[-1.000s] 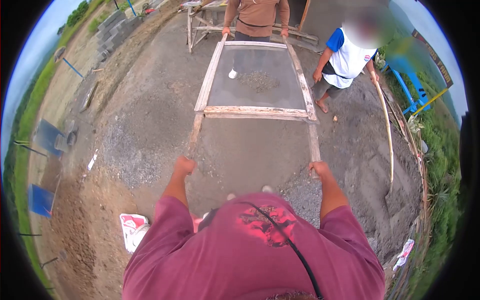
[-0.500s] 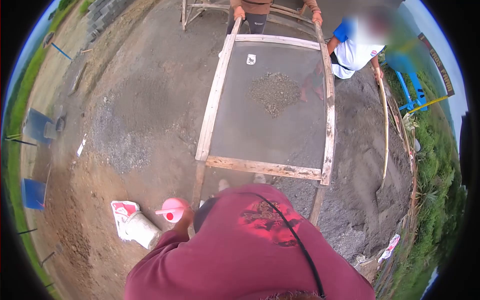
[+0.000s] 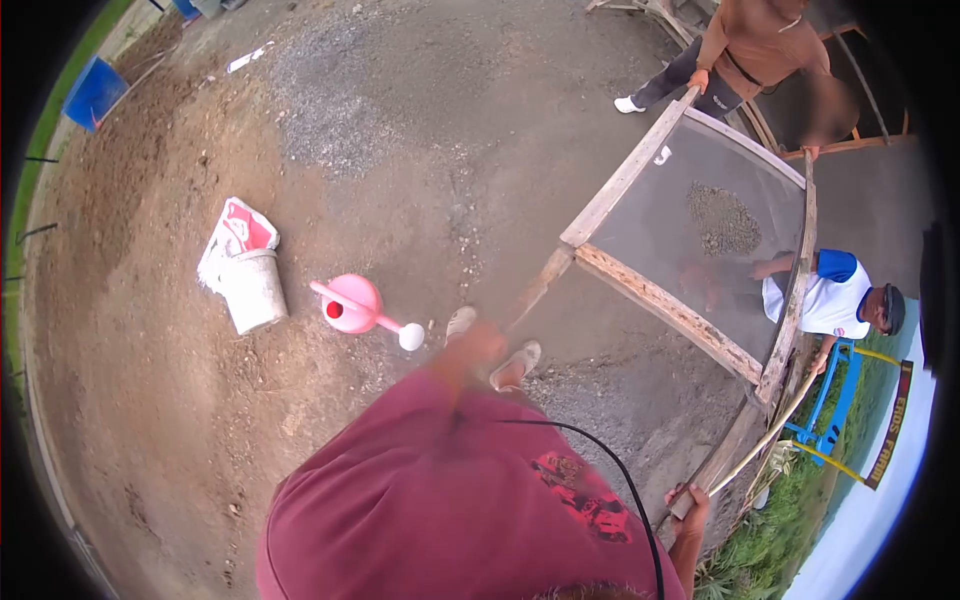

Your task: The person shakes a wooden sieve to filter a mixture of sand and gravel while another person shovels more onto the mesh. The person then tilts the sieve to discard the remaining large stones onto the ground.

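A wooden-framed sieve screen with a heap of gravel on its mesh is tilted across the right side. My right hand is wrapped round the end of its right handle, low in the view. My left hand is smeared by motion near the end of the left handle; whether it grips the wood cannot be made out. Left of that hand, a pink watering can with a white rose stands on the ground.
A person in a brown top holds the sieve's far handles. Another person in a white and blue shirt reaches over the mesh and holds a long pole. A whitish bucket, a red-white sack and a blue drum stand left.
My left hand has moved from beside the watering can to near the sieve's left handle. My view has turned, bringing my right hand into sight, and the sieve appears farther right.
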`<state>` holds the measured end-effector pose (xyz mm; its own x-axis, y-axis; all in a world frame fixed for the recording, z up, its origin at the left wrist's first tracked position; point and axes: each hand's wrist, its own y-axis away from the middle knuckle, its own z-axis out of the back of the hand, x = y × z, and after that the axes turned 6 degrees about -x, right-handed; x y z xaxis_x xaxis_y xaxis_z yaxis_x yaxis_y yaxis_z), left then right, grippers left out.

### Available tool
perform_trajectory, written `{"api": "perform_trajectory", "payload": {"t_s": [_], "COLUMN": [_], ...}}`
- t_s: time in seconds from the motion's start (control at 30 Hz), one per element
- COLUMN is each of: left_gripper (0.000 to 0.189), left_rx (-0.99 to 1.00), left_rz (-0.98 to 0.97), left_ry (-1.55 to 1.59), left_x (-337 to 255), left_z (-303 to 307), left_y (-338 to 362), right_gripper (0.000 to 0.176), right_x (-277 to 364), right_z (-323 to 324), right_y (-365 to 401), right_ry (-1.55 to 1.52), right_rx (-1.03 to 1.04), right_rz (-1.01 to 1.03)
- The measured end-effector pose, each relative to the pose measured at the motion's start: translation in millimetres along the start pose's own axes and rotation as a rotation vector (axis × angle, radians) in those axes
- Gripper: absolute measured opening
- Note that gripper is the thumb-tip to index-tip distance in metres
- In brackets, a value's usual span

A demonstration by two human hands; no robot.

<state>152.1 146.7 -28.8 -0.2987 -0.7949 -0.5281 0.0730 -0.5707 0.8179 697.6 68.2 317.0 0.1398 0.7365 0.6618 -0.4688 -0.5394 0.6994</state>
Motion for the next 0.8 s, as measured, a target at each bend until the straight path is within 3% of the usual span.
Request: {"api": "perform_trajectory", "payload": {"t_s": [0.1,0.13,0.2,0.23,0.3,0.37,0.43,0.53,0.7,0.8], "left_gripper": [0.02,0.019,0.023,0.021,0.018,0.015,0.012,0.015,0.012,0.017], "left_rx": [-0.229,-0.159,-0.234,-0.361,-0.609,-0.592,-0.478,-0.431,-0.19,-0.124], "left_rz": [-0.142,-0.036,-0.049,-0.088,-0.133,-0.18,-0.082,-0.056,-0.052,-0.055], "left_ry": [-0.093,-0.063,-0.105,-0.127,-0.18,-0.194,-0.084,-0.205,-0.053,-0.058], "left_x": [34,19,18,22,-32,-76,-63,-43,-5,12], "left_z": [59,115,229,286,382,438,432,369,212,160], "left_y": [-40,-19,15,32,108,138,112,36,-12,-18], "right_gripper": [0.023,0.022,0.022,0.021,0.022,0.023,0.023,0.023,0.023,0.023], "right_x": [11,5,-5,-6,7,32,51,53,56,37], "right_z": [-86,-118,-189,-220,-274,-303,-308,-297,-193,-148], "right_y": [-4,-5,17,40,89,126,127,89,39,26], "right_ry": [-0.031,-0.02,-0.009,-0.036,-0.133,-0.237,-0.172,-0.151,-0.05,0.017], "right_rx": [0.136,0.217,0.331,0.365,0.408,0.447,0.469,0.401,0.202,0.116], "right_rz": [-0.024,-0.008,0.062,0.073,0.093,0.103,0.117,0.143,0.149,0.128]}}
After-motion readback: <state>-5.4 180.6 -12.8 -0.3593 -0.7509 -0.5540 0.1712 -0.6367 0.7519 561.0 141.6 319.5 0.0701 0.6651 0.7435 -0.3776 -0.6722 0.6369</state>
